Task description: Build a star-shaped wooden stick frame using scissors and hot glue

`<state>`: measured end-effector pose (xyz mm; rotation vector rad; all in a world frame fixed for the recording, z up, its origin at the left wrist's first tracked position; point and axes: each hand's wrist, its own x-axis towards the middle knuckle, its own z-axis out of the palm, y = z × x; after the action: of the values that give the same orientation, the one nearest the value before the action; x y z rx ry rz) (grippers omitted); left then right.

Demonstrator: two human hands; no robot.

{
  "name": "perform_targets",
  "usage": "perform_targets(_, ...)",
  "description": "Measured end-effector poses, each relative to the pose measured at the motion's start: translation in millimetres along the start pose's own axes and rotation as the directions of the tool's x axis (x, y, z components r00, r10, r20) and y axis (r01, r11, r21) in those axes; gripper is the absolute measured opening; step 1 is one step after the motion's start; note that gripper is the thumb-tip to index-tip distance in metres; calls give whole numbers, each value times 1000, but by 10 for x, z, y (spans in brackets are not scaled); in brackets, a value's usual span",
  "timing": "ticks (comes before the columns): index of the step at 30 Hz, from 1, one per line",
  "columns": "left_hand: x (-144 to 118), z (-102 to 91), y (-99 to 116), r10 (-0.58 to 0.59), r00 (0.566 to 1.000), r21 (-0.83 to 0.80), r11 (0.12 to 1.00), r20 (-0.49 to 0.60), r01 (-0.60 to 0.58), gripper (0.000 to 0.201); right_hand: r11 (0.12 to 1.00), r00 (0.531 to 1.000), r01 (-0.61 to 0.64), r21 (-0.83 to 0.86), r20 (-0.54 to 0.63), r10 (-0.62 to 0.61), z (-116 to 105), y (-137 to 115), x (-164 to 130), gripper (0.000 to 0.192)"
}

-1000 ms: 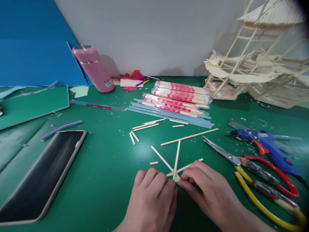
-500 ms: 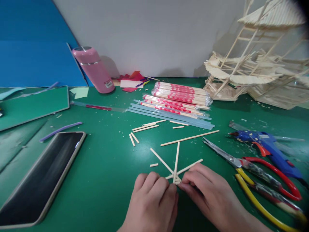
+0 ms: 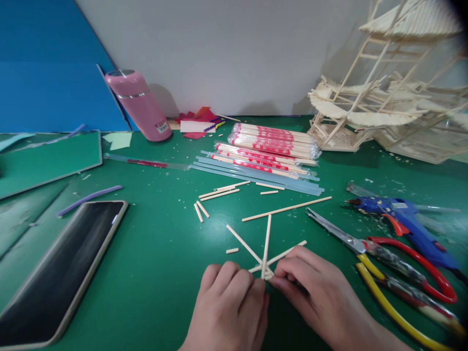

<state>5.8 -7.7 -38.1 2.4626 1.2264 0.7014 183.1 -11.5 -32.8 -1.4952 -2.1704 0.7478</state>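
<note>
Several thin wooden sticks (image 3: pixel 266 243) cross and fan out from one joint low in the middle of the head view. On the left of that joint, my left hand (image 3: pixel 230 304) has its fingers closed at the sticks' near ends. My right hand (image 3: pixel 310 287) pinches at the joint from the right, thumb and forefinger together. The fingers partly hide the joint. A short stick piece (image 3: pixel 232 251) lies to the left, and a longer loose stick (image 3: pixel 287 209) lies beyond the fan.
On the right are scissors (image 3: pixel 351 239), pliers with red and yellow handles (image 3: pixel 398 331) and a blue glue gun (image 3: pixel 405 214). Behind lie packaged sticks (image 3: pixel 270 139) and glue sticks (image 3: pixel 256 176). A stick-built model (image 3: pixel 358 112), a pink bottle (image 3: pixel 141 107) and a phone (image 3: pixel 66 273) surround the work.
Both hands keep nearly the same grip at the joint of the sticks. The view has shifted very slightly; nothing else has visibly moved.
</note>
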Motion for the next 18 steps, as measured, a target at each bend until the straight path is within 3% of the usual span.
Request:
perform_targets(9,-16,98,-50,42,993,14,999,-111,-41,19,999,1000,-18,27,8,18,-33,-5,20,16)
perform_targets(18,-11,92,-41,26,995,4,1000,-92,-25,16,999,999,-28,44,21,27,1,-5,26,18)
